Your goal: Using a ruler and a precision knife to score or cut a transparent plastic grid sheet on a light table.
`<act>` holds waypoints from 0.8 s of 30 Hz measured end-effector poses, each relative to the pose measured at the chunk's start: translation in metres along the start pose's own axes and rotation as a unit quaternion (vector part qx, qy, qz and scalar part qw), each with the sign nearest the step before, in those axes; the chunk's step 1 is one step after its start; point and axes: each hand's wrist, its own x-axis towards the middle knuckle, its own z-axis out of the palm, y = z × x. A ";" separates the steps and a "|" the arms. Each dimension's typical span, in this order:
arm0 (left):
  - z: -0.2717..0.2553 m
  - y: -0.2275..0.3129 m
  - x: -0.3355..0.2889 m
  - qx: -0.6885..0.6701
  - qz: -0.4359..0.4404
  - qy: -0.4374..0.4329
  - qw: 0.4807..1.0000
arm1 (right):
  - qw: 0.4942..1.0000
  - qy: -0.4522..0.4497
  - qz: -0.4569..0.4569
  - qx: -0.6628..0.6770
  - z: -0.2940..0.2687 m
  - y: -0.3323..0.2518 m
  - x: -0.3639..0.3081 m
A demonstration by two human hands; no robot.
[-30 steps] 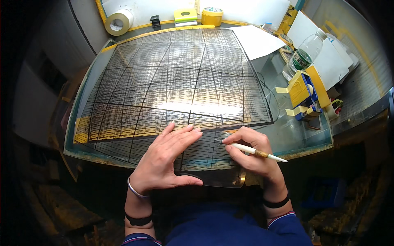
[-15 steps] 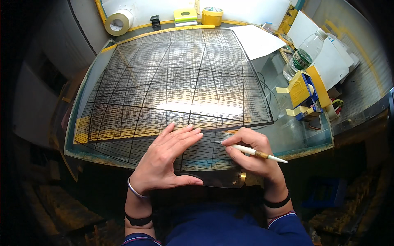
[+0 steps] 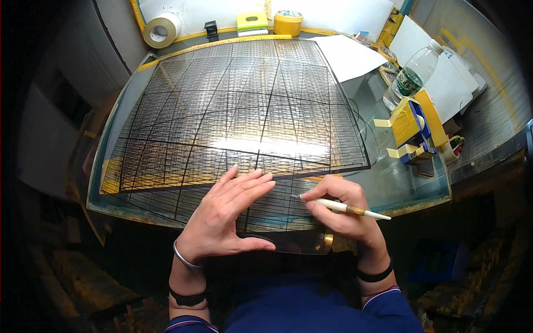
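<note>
A large transparent film sheet point(image 3: 222, 105) printed with fine black lines and a thicker grid covers the glass-topped table. Across the sheet's near edge lies my left hand point(image 3: 227, 213), fingers stretched out together and thumb apart, holding nothing. To its right, my right hand point(image 3: 341, 208) pinches a slim white pen-shaped tool point(image 3: 355, 209), tan-wrapped near its tapered back end. The tool's small metallic tip points left, just over the lined film near the front edge; whether it touches cannot be made out. A dark clear strip point(image 3: 294, 242) juts out below my left thumb.
Along the back stand a tape roll point(image 3: 162, 30), a black clip point(image 3: 211, 30), a yellow-green box point(image 3: 251, 22) and a yellow tub point(image 3: 288, 23). White paper point(image 3: 348, 57), a plastic bottle point(image 3: 413, 75) and a blue-yellow tape dispenser point(image 3: 413, 130) occupy the right side.
My right hand has shifted very slightly right and down with the white tool. The left hand stays practically where it was.
</note>
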 end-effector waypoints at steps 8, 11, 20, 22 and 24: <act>0.000 0.001 0.000 0.002 -0.002 0.002 1.000 | 1.000 -0.010 0.006 -0.001 -0.001 -0.002 -0.002; 0.000 0.000 0.000 0.002 -0.003 0.003 1.000 | 0.991 0.123 0.039 0.041 0.005 0.003 -0.005; 0.000 0.000 0.001 -0.005 -0.009 0.002 1.000 | 0.980 0.106 0.141 0.089 -0.008 0.002 -0.007; 0.000 0.001 0.001 -0.001 -0.011 0.000 1.000 | 0.983 0.087 0.123 0.105 -0.011 0.010 -0.009; -0.001 0.002 0.001 0.000 -0.012 0.003 1.000 | 0.985 0.079 0.109 0.104 -0.013 0.011 -0.012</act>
